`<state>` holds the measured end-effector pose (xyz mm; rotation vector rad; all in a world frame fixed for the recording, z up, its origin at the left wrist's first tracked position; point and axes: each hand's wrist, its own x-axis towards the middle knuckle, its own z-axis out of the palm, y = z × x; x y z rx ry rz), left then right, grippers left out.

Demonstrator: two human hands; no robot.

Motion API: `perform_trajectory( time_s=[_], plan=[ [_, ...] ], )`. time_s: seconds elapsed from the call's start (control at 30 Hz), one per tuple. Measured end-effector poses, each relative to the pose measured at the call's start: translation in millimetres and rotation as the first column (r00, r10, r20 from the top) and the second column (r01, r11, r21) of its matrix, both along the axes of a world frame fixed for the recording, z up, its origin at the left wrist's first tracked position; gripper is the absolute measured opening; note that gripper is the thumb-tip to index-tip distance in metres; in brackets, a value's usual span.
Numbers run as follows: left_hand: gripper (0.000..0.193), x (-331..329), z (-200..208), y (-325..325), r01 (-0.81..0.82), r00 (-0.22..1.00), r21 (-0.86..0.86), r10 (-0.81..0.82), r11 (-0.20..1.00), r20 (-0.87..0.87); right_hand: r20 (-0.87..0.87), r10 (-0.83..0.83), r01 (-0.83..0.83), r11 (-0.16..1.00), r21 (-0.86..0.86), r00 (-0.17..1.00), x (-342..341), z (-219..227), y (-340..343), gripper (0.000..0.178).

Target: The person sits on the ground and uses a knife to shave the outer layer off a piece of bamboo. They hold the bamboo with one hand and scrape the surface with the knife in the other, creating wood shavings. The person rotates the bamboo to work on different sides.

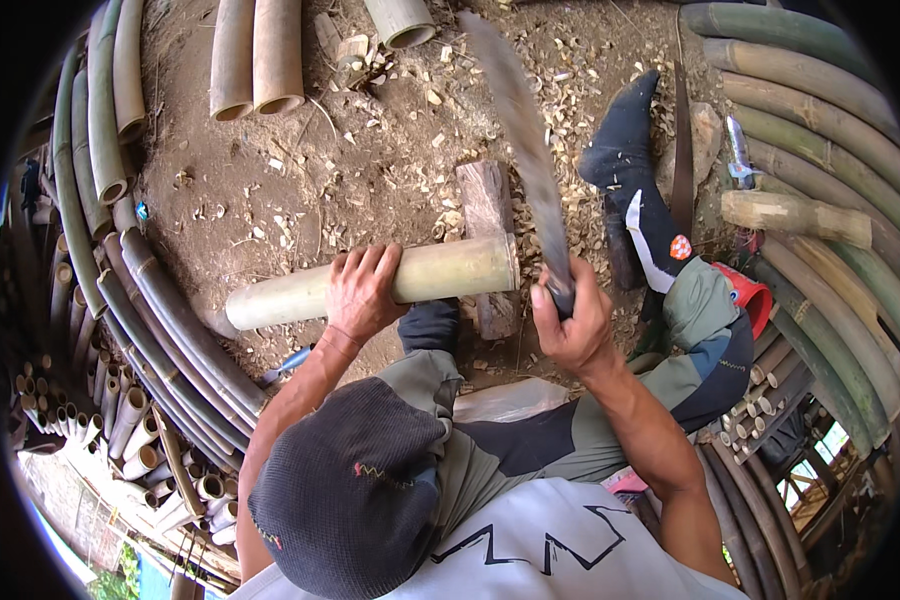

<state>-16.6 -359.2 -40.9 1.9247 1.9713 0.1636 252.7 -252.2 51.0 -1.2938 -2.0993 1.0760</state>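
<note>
While the left hand (363,291) presses over the middle of a pale bamboo tube (455,265), the right hand (577,318) is raised just beyond the tube's right end with a big knife (532,150). The left fingers lie close together and are curled over the tube, clamped on it. The right hand is closed around the knife's dark handle, its thumb against the side. The blade points up and away from the person, leaning a little left; it is blurred, so its exact edge is hard to make out, though it looks long and grey.

The tube lies almost level in front of the person, its right end resting across a wood block (486,192) and its left end over the dirt ground (205,195). Wood chips (440,142) are scattered beyond the block. One dark boot (620,150) stands to the right, with a red container (757,303) near that leg and a clear bottle (738,148) farther off. A blue-handled tool (295,360) lies on the ground beside the left forearm. Long bamboo poles (820,125) are stacked along the right side, with more at the left, and two cut pieces (277,58) lie side by side at the top.
</note>
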Motion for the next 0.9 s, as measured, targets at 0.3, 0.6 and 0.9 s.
perform_trajectory(
  time_s=[0.3, 0.6, 0.9],
  plan=[
    [0.074, 9.9, -1.1, -11.3, -0.075, 0.996, 0.1, 0.079, 0.992, -0.033, 0.098, 0.053, -0.034, 0.983, -0.183, 0.994, 1.8, 3.3, 5.0, 0.035],
    [0.076, 19.1, -11.5, -21.5, -0.071, 0.988, 0.196, 0.096, 0.978, -0.12, 0.339, 0.146, -0.027, 0.943, -0.331, 0.93, 17.3, -14.1, 8.5, 0.032],
    [0.082, 23.8, -9.2, -18.1, -0.099, 0.975, 0.216, 0.138, 0.971, -0.172, 0.445, 0.201, -0.012, 0.919, -0.393, 0.873, 34.0, -57.0, 9.5, 0.032]
  ],
)
